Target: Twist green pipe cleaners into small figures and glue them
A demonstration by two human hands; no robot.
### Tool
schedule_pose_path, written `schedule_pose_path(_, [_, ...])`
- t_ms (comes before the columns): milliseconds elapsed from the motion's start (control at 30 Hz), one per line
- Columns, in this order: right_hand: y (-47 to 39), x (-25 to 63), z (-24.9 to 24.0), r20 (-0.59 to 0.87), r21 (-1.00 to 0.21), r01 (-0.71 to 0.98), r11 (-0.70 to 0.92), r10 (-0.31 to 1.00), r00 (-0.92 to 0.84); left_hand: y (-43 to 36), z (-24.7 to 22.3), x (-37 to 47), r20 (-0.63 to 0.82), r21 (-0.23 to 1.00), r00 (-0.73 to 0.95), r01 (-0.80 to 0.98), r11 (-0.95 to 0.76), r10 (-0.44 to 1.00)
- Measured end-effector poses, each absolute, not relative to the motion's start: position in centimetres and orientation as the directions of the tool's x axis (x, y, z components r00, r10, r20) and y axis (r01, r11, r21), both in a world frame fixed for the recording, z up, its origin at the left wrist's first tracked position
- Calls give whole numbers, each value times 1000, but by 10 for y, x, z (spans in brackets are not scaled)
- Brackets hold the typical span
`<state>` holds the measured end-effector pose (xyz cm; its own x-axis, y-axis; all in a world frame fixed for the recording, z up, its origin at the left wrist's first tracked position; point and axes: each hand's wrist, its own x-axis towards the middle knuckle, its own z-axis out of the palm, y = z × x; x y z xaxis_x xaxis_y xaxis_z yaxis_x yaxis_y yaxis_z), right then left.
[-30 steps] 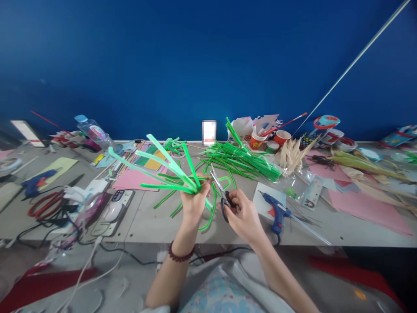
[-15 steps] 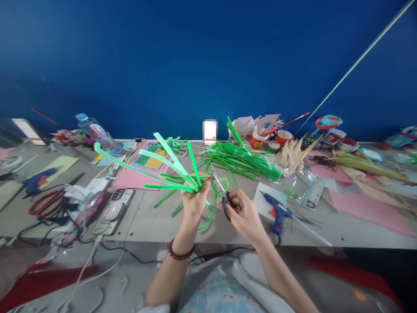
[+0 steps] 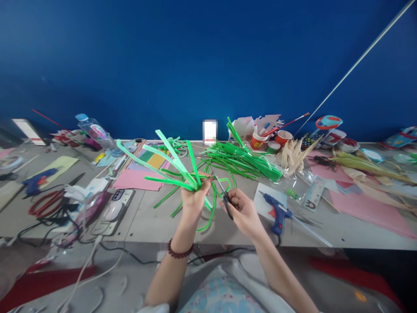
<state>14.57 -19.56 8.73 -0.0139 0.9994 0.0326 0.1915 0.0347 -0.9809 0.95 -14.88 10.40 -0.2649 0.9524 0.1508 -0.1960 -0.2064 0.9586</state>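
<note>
My left hand (image 3: 193,200) is closed around several green pipe cleaners (image 3: 177,163), light and dark, that fan out up and to the left. Short ends of them show below the fingers. In my right hand (image 3: 240,209) is a pair of black-handled scissors (image 3: 227,195), its blades pointing up and left beside the left fingertips. Whether the blades touch a pipe cleaner I cannot tell. Loose green pipe cleaners (image 3: 208,224) lie on the table beneath and behind both hands.
Behind the hands lies a large bundle of green pipe cleaners (image 3: 247,161). A blue glue gun (image 3: 277,213) rests to the right. On the left are a phone (image 3: 114,211), red-handled scissors (image 3: 48,203), pink paper (image 3: 137,179) and a tilted plastic bottle (image 3: 96,130).
The fanned pipe cleaners in my left hand have turned, the long pale one swinging up and to the right. The scissors have rotated slightly, and their blades look closer together.
</note>
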Motion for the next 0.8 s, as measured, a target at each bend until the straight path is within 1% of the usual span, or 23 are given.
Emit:
schedule_pose_path(100, [-194,145,86,-14,-995,99,-10,999,-47,-150,106,11,111,954,-264,-241,-177,958])
schedule_pose_path(267, [-191,143,95,-74,-995,-64,-76,997,-28,-151,108,11,41,926,-259,-352,-134,965])
schedule_pose_path(333, [-187,149,98,-62,-993,-104,-60,998,17,-152,111,10,31,904,-244,-407,-131,969])
schedule_pose_path(400, [-182,160,97,-43,-994,-101,-34,995,88,-153,114,7,9,872,-222,-475,-116,975])
schedule_pose_path(467, [-176,176,92,-24,-1000,-7,-23,985,168,-155,119,1,-34,831,-196,-551,-81,980])
schedule_pose_path(500, [-173,183,89,-15,-995,97,-36,979,203,-155,122,-2,-51,810,-183,-583,-67,982])
schedule_pose_path(533, [-171,189,85,-7,-967,245,-63,974,225,-156,125,-5,-59,792,-170,-608,-58,984])
schedule_pose_path(567, [-170,194,80,-8,-900,424,-104,975,222,-157,128,-9,-51,778,-160,-625,-61,986])
schedule_pose_path(600, [-169,196,76,-25,-791,592,-153,976,219,-157,131,-12,-27,770,-156,-633,-79,987])
schedule_pose_path(633, [-169,196,71,-62,-663,723,-196,976,208,-158,134,-16,0,766,-148,-635,-95,989])
schedule_pose_path(667, [-170,195,67,-103,-539,812,-223,975,199,-157,137,-19,31,765,-147,-633,-119,989])
schedule_pose_path(700, [-171,192,63,-137,-438,867,-237,971,196,-157,139,-22,60,764,-149,-630,-141,987])
schedule_pose_path(733, [-171,189,59,-163,-365,899,-240,968,192,-156,141,-24,83,762,-151,-628,-161,985])
schedule_pose_path(800, [-172,184,54,-183,-287,926,-247,962,200,-154,142,-29,105,753,-156,-632,-181,982])
